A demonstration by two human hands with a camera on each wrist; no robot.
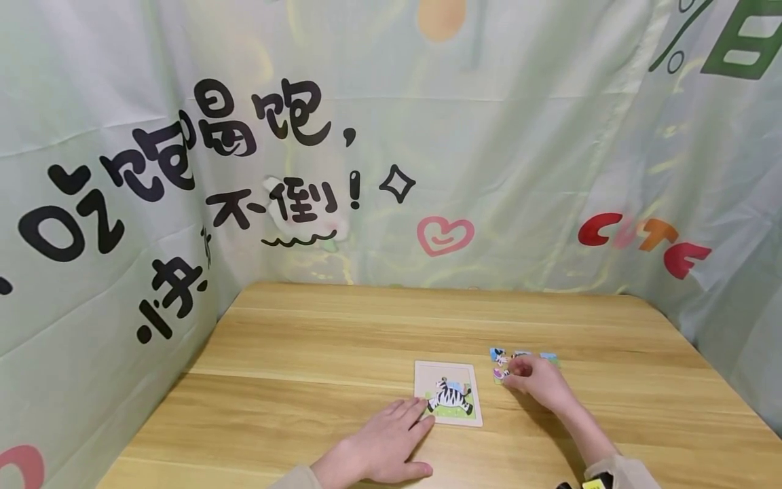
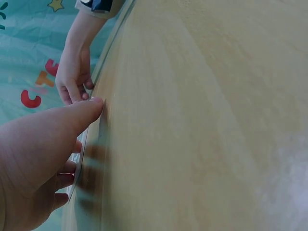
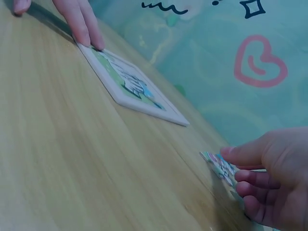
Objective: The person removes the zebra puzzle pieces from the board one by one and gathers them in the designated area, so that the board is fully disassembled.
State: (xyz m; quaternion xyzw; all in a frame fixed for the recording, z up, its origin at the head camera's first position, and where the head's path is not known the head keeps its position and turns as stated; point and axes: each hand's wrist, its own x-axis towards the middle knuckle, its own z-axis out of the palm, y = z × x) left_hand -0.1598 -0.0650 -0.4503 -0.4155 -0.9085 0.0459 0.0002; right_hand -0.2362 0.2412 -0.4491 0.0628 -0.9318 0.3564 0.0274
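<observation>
A pale puzzle board (image 1: 449, 421) with a zebra picture (image 1: 452, 397) in its recess lies flat on the table. My left hand (image 1: 394, 435) rests with its fingers spread, fingertips on the board's near left corner; in the right wrist view two of those fingers (image 3: 84, 29) press on the frame. To the right of the board my right hand (image 1: 540, 384) is over several small colourful puzzle pieces (image 1: 497, 356), thumb and fingers bent down right at them. From the right wrist, the pieces (image 3: 219, 166) show beside the thumb; I cannot tell whether one is pinched.
The wooden table (image 1: 305, 339) reaches back to a printed cloth curtain (image 1: 391, 136), which also hangs along the left and right sides. One more puzzle piece (image 1: 549, 357) lies behind my right hand.
</observation>
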